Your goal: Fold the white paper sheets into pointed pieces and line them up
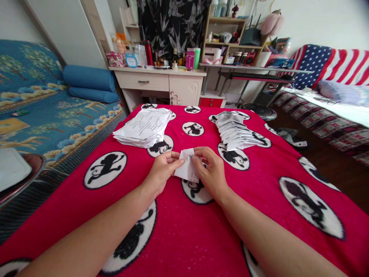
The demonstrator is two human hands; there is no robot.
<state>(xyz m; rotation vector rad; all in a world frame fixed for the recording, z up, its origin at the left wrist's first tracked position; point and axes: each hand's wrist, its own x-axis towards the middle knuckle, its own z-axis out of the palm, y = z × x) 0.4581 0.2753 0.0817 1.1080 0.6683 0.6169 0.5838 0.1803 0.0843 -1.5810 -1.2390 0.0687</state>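
Observation:
Between my two hands is a small folded piece of white paper [187, 169], with faint print near its lower right corner. My left hand [163, 171] pinches its left edge between thumb and fingers. On the other side, my right hand [211, 171] grips the upper right edge, its thumb lying on the paper. Beyond my left hand lies a stack of flat printed sheets [145, 125]. A fanned row of folded papers [235, 130] rests beyond my right hand.
A red cloth [184, 238] with black monkey figures in white ovals covers the table. A blue patterned sofa [43, 115] is on the left, with a tray [25, 173] near it. A white dresser [144, 82] and a shelf desk [245, 67] stand behind; a bed [331, 111] is at right.

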